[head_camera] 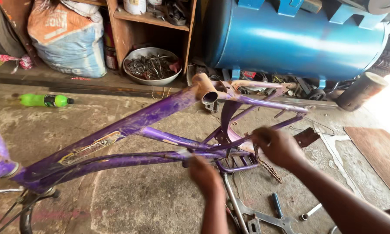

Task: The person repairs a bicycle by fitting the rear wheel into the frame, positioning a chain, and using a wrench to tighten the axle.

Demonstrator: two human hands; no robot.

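A worn purple bicycle frame [134,123] lies across the view above a concrete floor, head tube at the left and rear stays at the right. My left hand [206,175] reaches to the bottom bracket area under the frame; whether it grips anything is hidden. My right hand [278,146] is closed on a rusty chain [268,167] that hangs down by the chain stay. Blur hides the finger detail on both hands.
Wrenches and a crank arm [264,214] lie on the floor below my hands. A green bottle [45,100] lies at the left. Behind stand a metal bowl of scrap [151,66], a wooden shelf [154,19], a sack [69,39], a blue tank [290,39] and a mallet [362,90].
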